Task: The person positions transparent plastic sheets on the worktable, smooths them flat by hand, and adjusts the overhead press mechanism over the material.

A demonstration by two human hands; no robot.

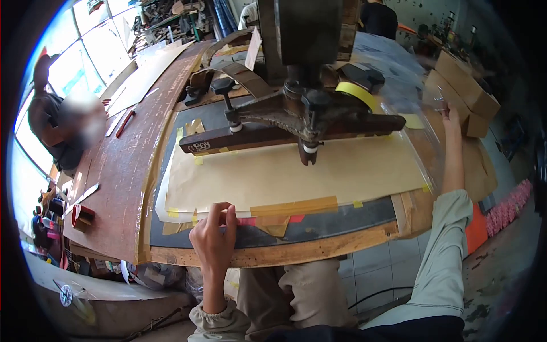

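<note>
A red cutter (126, 123) lay on the brown counter (128, 188) at left. Next, the left hand (215, 232) was at the near edge of the cream paper (285, 176), fingers curled; whether they gripped anything could not be told. The paper lay flat, partly beneath a metal press (268, 113). Farther right, the right hand's (450, 115) fingers pinched clear plastic (420, 158).

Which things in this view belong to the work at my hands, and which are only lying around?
Likely part of the work:
cream sheet, by the left hand
clear film, in the right hand
dark board, under the sheet
metal bar, above the sheet

Apparently only lying around:
red tool
cardboard box
pink fluffy thing
</note>
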